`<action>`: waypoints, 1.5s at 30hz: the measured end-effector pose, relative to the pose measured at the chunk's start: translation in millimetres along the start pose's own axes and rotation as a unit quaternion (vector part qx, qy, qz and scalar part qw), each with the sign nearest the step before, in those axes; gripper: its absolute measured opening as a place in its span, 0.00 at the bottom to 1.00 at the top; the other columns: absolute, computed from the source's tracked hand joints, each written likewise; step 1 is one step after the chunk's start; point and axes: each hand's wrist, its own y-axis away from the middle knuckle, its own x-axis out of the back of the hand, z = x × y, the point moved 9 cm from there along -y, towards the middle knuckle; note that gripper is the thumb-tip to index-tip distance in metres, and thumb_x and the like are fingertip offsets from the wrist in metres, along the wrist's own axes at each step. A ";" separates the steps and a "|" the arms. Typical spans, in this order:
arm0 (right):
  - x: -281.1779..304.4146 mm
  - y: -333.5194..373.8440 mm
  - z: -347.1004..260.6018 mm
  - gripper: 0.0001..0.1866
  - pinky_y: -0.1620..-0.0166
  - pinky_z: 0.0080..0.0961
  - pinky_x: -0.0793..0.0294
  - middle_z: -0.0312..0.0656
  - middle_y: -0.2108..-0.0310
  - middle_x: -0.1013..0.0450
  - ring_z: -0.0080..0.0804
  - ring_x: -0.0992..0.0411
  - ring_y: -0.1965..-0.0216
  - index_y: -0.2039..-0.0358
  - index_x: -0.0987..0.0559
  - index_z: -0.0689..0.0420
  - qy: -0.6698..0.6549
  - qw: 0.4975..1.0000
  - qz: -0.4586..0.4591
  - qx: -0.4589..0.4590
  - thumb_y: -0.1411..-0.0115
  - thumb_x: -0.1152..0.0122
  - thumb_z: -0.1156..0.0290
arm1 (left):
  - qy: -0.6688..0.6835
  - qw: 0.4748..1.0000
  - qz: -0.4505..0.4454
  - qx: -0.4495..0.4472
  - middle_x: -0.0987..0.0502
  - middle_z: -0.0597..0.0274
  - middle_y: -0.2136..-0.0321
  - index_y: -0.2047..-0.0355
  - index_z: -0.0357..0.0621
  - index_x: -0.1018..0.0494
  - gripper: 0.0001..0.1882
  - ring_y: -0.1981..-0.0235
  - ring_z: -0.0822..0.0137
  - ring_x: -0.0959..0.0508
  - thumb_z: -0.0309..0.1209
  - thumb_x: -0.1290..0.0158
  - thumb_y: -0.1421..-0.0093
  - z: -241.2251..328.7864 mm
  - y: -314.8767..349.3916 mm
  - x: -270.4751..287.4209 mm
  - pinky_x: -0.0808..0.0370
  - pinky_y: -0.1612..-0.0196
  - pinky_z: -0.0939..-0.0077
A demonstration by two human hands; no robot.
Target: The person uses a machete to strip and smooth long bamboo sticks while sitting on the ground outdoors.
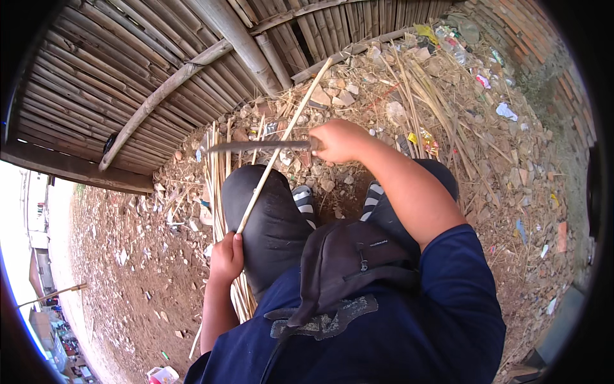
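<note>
My left hand is closed round the lower end of a long pale bamboo strip, beside my left knee. The strip slants up and away to the right, passing over the knee. My right hand grips the handle of a long dark knife, whose blade points left. The blade lies across the strip near the strip's middle; whether its edge bites in, I cannot tell. A bundle of split bamboo strips lies on the ground along my left leg, partly hidden by my leg and arm.
A bamboo-slat wall with round poles rises ahead and left. Stones, chips and litter cover the dirt ground. More long strips lie at the far right, before a brick wall. A black bag sits on my lap.
</note>
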 end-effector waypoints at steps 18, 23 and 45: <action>10.5 8.3 -7.3 0.07 0.63 0.40 0.22 0.43 0.71 0.22 0.38 0.21 0.67 0.63 0.20 0.55 0.063 0.997 0.043 0.006 0.41 0.39 0.69 | -0.008 1.000 -0.002 0.001 0.28 0.40 0.84 0.74 0.38 0.33 0.19 0.79 0.36 0.26 0.36 0.58 0.27 0.2 0.5 -2.5 0.32 0.76 0.47; 14.7 -6.3 70.2 0.08 0.60 0.38 0.22 0.42 0.69 0.22 0.39 0.21 0.64 0.62 0.20 0.55 -0.114 0.980 0.062 -0.152 0.41 0.38 0.67 | -0.011 1.000 0.003 0.002 0.28 0.40 0.84 0.74 0.38 0.33 0.18 0.79 0.35 0.26 0.36 0.57 0.28 -0.8 -0.9 -1.7 0.31 0.75 0.47; 20.1 -4.6 68.5 0.15 0.54 0.41 0.22 0.50 0.61 0.21 0.45 0.21 0.59 0.56 0.20 0.57 -0.078 0.988 0.075 -0.111 0.43 0.36 0.64 | 0.001 1.000 0.004 0.001 0.28 0.40 0.84 0.74 0.38 0.33 0.19 0.79 0.36 0.26 0.37 0.57 0.27 -3.0 -0.7 -3.0 0.32 0.75 0.48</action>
